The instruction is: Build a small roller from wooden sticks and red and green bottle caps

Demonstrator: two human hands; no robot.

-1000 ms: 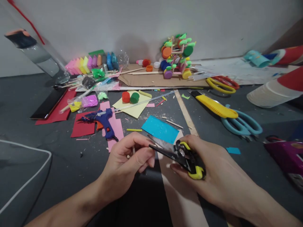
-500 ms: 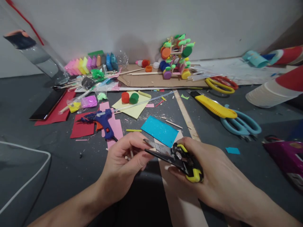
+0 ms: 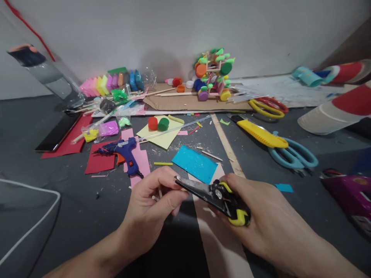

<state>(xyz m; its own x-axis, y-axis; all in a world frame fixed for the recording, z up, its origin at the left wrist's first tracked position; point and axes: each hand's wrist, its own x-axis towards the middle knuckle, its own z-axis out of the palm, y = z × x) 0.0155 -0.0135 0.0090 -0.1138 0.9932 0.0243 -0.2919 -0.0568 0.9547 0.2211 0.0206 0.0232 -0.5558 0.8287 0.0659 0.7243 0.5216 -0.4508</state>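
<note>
My left hand is closed, its thumb and fingertips pinching small, thin wooden sticks; most of their length is hidden by the fingers. My right hand grips black-and-yellow cutting shears by the handles. Their blades are closed together and point left, with the tips right at my left fingertips. Behind the shears a blue paper rectangle lies on the table. A strip of pale card runs beneath my hands.
A blue glue gun with a long clear stick lies left on pink and red paper. Red and green caps rest on yellow paper. A yellow cutter and blue-handled scissors lie right. A colourful stick-and-cap model stands behind.
The shears' blades have come together; half a second ago they stood apart with a pale stick end between them. Both hands stay in nearly the same place.
</note>
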